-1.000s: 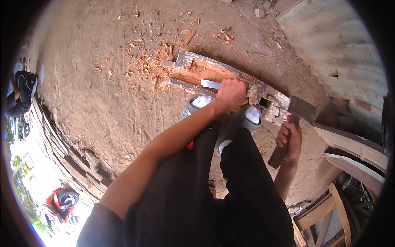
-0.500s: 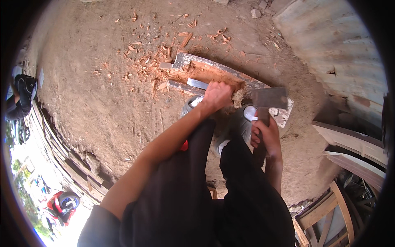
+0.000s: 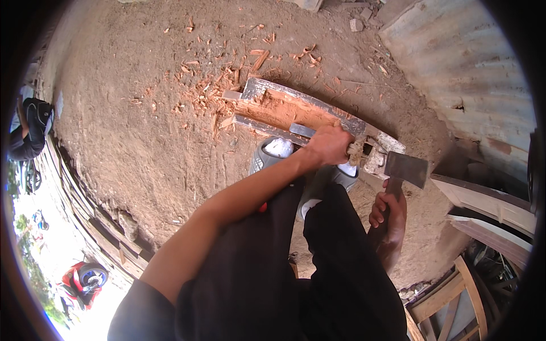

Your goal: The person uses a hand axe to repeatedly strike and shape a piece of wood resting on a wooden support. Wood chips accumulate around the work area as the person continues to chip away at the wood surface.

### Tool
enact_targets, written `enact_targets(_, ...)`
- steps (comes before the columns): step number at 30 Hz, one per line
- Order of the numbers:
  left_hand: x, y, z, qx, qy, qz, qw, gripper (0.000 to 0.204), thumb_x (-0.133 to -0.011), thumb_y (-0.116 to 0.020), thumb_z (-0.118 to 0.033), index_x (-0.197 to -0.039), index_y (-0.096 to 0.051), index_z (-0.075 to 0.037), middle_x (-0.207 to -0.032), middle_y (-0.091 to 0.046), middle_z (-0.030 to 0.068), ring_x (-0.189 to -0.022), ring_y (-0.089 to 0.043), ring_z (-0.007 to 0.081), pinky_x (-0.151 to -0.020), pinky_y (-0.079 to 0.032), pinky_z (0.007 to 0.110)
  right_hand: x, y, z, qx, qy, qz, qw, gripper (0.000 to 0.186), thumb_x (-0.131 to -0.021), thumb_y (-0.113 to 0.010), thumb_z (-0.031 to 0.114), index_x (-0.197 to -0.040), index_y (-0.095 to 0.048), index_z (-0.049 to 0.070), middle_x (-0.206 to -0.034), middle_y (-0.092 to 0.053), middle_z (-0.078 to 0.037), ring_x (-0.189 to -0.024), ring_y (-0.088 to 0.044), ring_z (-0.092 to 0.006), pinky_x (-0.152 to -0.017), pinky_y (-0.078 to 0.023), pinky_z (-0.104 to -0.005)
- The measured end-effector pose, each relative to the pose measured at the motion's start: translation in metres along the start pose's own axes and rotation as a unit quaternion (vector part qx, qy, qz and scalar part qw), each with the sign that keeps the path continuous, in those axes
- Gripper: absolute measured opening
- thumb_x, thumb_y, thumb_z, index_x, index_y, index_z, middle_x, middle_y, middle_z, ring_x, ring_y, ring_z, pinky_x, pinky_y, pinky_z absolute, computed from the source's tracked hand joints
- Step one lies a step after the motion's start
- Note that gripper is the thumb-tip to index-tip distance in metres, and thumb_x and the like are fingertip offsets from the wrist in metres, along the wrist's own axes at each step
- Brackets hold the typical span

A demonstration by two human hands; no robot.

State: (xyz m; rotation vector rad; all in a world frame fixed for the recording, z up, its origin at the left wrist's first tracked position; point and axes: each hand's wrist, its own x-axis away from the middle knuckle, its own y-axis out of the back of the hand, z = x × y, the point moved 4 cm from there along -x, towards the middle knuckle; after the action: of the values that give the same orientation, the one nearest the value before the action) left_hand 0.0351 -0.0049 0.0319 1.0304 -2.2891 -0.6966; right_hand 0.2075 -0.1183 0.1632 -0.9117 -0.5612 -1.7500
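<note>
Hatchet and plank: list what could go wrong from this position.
1. The left hand grips the plank close to the hatchet head held in the right hand; a stray swing could likely hit the fingers.
2. Both shoes stand right by the plank, so a glancing blow may reach a foot.
3. Wood chips litter the dirt; more could fly up.

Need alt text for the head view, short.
Seen from above, a person's left hand steadies a split wooden plank on dirt ground while the right hand grips a hatchet beside it. Reddish wood chips litter the ground beyond.
</note>
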Motion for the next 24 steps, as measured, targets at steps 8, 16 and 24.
enact_targets(8,0.001,0.013,0.005,0.004,0.045,-0.013,0.999,0.024,-0.077,-0.071,-0.023,-0.096,-0.076,-0.008,-0.09,-0.074,0.0236,-0.091,-0.074,0.0401,-0.085,-0.058,0.05,0.006,-0.012,0.011,0.007,0.007,0.004,1.0,0.033,-0.091,-0.059,0.012,-0.123,-0.049,0.01,-0.07,-0.042,-0.003,-0.043,-0.039,-0.0115,-0.037,-0.035,-0.0277)
enact_targets(16,-0.001,0.026,0.004,0.058,0.045,-0.043,0.996,0.026,-0.073,-0.07,-0.018,-0.096,-0.075,-0.007,-0.088,-0.073,0.025,-0.089,-0.072,0.0435,-0.083,-0.058,0.052,0.011,-0.018,0.027,0.012,0.027,0.005,1.0,0.031,-0.092,-0.057,0.012,-0.122,-0.048,0.01,-0.069,-0.042,-0.004,-0.042,-0.039,-0.0122,-0.037,-0.035,-0.0282)
enact_targets(24,-0.001,0.008,0.014,0.022,0.024,-0.052,0.998,0.029,-0.074,-0.073,-0.03,-0.092,-0.075,-0.007,-0.082,-0.073,0.0228,-0.084,-0.073,0.0411,-0.079,-0.058,0.05,0.011,-0.021,0.02,0.014,0.017,0.017,1.0,0.032,-0.093,-0.058,0.013,-0.123,-0.049,0.009,-0.068,-0.042,-0.001,-0.041,-0.037,-0.0098,-0.035,-0.035,-0.0264)
